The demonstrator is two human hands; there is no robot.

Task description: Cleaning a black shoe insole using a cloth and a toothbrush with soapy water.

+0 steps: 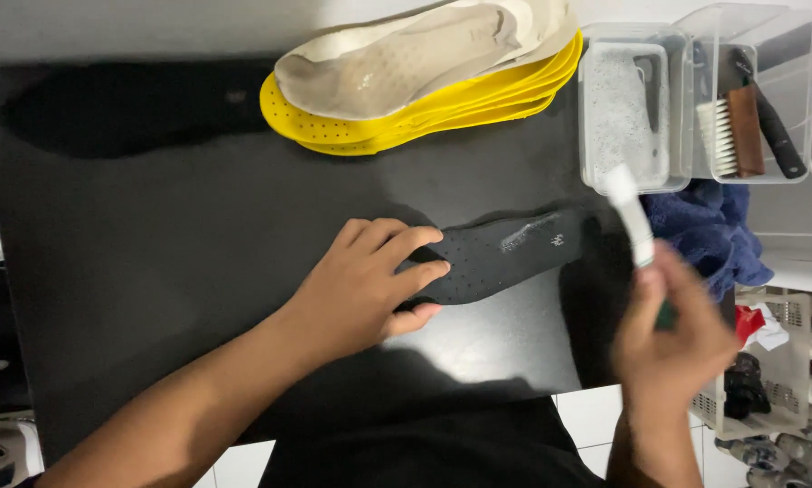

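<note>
Left hand (370, 285) lies flat, fingers spread, pressing the near end of a black perforated insole (501, 258) onto the black table (171, 235). The insole appears thin, light and flexible; pinning it at one end should stop it sliding. Right hand (672, 334), blurred, is closed around a white-headed brush (630, 212) just beyond the insole's far end. Past that hand lies a blue cloth (708, 230). Farther off stand clear tubs (659, 99), one holding a brush (740, 131). Beyond the left hand, a stack of yellow insoles (424, 108) carries a beige insole (415, 59). Nothing obstructs the insole.
</note>
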